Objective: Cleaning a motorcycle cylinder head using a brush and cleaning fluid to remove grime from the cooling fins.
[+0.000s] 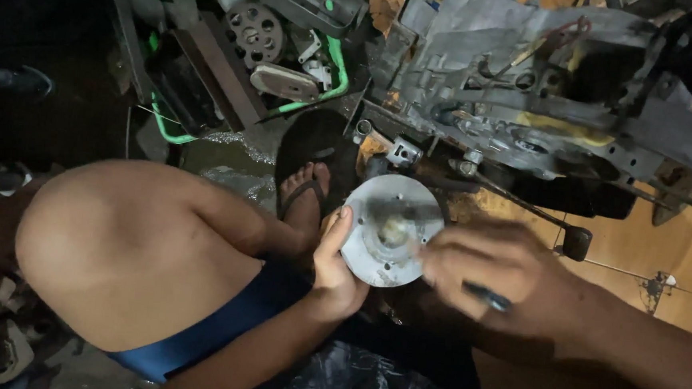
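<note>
Two hands point(340, 258) point(489, 275) around disc point(382, 253), engine point(527, 109) beyond

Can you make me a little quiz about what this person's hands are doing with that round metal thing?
1. True or false: the left hand grips the round metal disc by its edge.
2. Which hand holds the blue-handled tool?
A. left hand
B. right hand
C. neither
3. Fill in: the green crate behind the foot in a sandal holds metal ____.

Key
1. True. The thumb lies along the disc's left rim.
2. B. The right hand is blurred, with the tool's blue handle sticking out of it.
3. Parts. One is a round plate with holes.
</note>
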